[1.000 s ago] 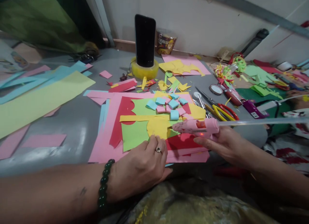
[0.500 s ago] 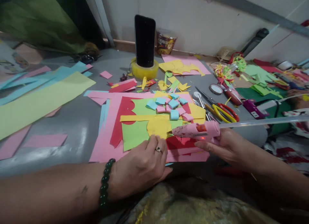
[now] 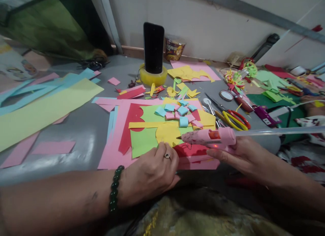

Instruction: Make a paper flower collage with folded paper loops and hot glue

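My right hand (image 3: 243, 158) is wrapped round a pink hot glue gun (image 3: 220, 137), whose small red light is lit and whose clear glue stick sticks out to the right. The gun's nozzle is at the right part of a yellow paper circle (image 3: 166, 131); whether it touches cannot be made out. With its fingers pinched, my left hand (image 3: 154, 168) has hold of the circle's near edge. Beneath lie green paper (image 3: 142, 141), red paper (image 3: 127, 134) and pink sheets (image 3: 111, 158). Folded blue and pink paper loops (image 3: 182, 110) sit just beyond the circle.
A phone (image 3: 153, 48) stands upright in a yellow tape roll (image 3: 153, 77), with a printed cup (image 3: 174, 49) behind. Scissors (image 3: 235, 119) lie to the right, near a purple-handled tool (image 3: 267, 115). Long paper strips (image 3: 50, 110) spread over the left. Another person's hand (image 3: 311, 102) shows at far right.
The whole view has shifted slightly. The glue gun's nozzle stays by the circle's right side, and my left hand keeps its pinch on the near edge.
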The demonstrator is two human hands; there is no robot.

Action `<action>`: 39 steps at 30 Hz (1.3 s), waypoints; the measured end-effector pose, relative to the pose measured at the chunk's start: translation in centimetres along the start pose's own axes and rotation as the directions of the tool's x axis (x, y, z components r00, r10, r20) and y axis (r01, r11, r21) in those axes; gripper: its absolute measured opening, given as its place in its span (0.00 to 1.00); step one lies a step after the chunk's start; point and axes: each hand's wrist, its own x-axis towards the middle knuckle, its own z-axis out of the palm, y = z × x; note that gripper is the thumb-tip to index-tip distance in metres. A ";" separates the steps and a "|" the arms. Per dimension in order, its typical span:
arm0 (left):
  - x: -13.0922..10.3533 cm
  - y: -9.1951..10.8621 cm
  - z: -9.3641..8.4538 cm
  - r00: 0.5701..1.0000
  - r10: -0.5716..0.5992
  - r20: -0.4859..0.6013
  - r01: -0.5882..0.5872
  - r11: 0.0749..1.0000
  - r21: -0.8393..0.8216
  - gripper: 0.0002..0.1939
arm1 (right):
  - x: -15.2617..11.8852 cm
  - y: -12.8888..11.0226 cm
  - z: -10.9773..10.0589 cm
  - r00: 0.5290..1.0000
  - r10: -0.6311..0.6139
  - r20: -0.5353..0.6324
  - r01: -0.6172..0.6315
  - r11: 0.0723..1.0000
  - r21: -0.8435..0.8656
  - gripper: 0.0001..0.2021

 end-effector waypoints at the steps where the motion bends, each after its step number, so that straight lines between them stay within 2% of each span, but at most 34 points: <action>1: 0.0 0.0 0.0 1.000 0.005 0.008 -0.005 1.000 -0.003 0.24 | 0.2 -0.1 0.1 1.000 -0.006 0.005 0.006 1.000 -0.009 0.31; 3: -0.1 0.0 0.0 1.000 0.007 0.018 -0.007 1.000 -0.013 0.24 | 0.7 -0.3 0.3 0.999 -0.014 0.035 0.015 0.999 -0.032 0.31; 7: -0.1 0.1 0.0 1.000 0.008 -0.001 -0.008 0.999 0.033 0.24 | 1.7 -0.3 0.7 1.000 -0.024 0.006 0.024 0.995 -0.097 0.29; 11: 0.1 0.0 -0.1 1.000 0.018 -0.024 -0.017 0.997 0.073 0.24 | 2.0 -0.5 0.2 0.999 -0.037 0.005 0.038 0.984 -0.174 0.28; 15: 0.2 0.0 0.0 0.999 0.014 -0.046 -0.011 0.998 0.059 0.25 | 2.0 -1.1 -0.4 0.996 -0.089 0.028 0.093 0.982 -0.164 0.25; 21: 0.2 0.1 0.1 0.996 0.020 -0.082 -0.014 0.997 0.074 0.24 | 2.8 -1.3 -0.2 1.000 -0.017 0.024 0.021 0.990 -0.139 0.21; 26: 0.3 0.0 0.1 0.997 0.019 -0.079 -0.013 0.997 0.076 0.24 | 2.9 -0.8 -0.6 0.998 -0.033 0.055 0.040 0.990 -0.139 0.21; 33: 0.2 0.1 0.1 0.998 0.020 -0.061 -0.014 0.996 0.092 0.24 | 2.7 -0.8 -0.8 0.998 -0.041 -0.054 0.029 0.980 -0.197 0.27; 39: 0.2 0.1 0.2 0.997 0.021 -0.075 -0.014 0.995 0.100 0.25 | 3.3 -1.1 -0.9 0.998 -0.012 0.068 0.026 0.978 -0.207 0.20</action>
